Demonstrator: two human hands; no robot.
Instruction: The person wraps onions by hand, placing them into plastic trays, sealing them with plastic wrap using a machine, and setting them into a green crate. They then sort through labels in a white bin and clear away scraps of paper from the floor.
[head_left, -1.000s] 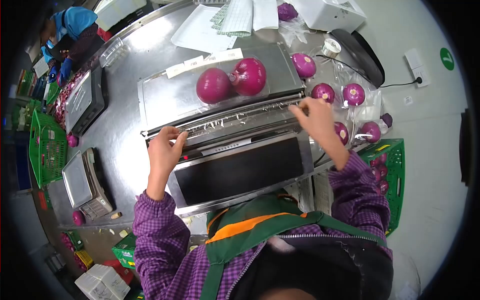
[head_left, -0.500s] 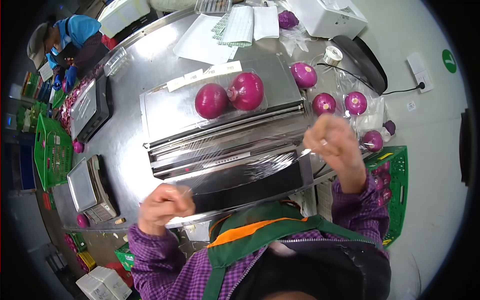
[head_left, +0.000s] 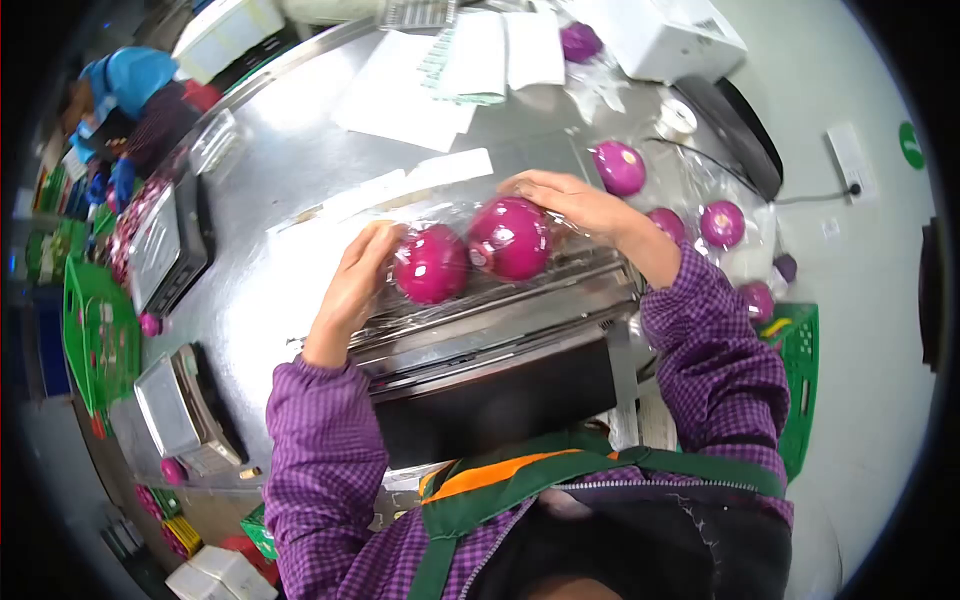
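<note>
Two peeled red onions, the left one [head_left: 431, 264] and the right one [head_left: 509, 238], lie side by side under clear plastic film over the wrapping machine [head_left: 500, 322]. In the earlier view a clear tray shows beneath them; now its edges are mostly hidden. My left hand [head_left: 358, 275] curls round the left side of the pack, its fingers against the film. On the far right side, my right hand [head_left: 570, 203] bends over the film and the pack's edge. Some fingertips of both hands are hidden or blurred.
Loose red onions [head_left: 722, 223] lie to the right near a label roll [head_left: 676, 119]. Two scales, one [head_left: 168, 250] behind the other [head_left: 180, 405], stand at left. Paper sheets [head_left: 405, 90] lie at the back. Green crates [head_left: 800, 390] flank the table; a co-worker [head_left: 130, 100] bends at far left.
Both hands have moved forward from the machine's near side to the two onions, bringing film over them. The onions have shifted slightly toward me.
</note>
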